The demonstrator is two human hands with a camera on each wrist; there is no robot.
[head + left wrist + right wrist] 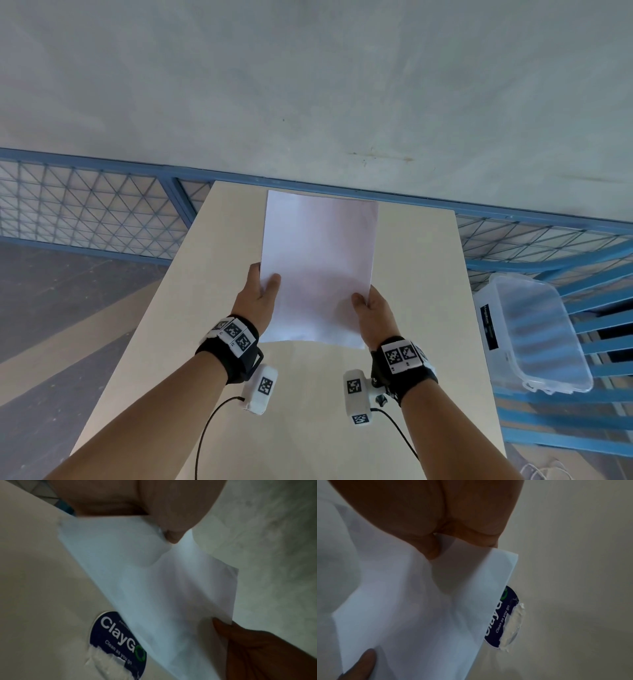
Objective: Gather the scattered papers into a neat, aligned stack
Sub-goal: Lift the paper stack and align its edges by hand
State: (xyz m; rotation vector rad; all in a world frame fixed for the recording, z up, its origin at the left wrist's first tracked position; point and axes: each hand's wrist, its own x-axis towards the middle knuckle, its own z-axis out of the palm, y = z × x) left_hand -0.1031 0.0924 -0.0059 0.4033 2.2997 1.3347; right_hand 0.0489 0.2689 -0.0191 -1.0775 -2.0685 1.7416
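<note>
Both forearms reach in over the table (205, 274), each wrist wearing a black band with tags. Left hand (258, 291) and right hand (371, 310) pinch the near corners of the papers (318, 263), thumbs on top, fingers beneath. These white sheets are held as one squared stack above the tabletop, long axis running straight away from the person, far end pointing at the wall. Under them a dark round sticker (118, 641) shows on the wood. Off right sits a clear plastic box (537, 335)
</note>
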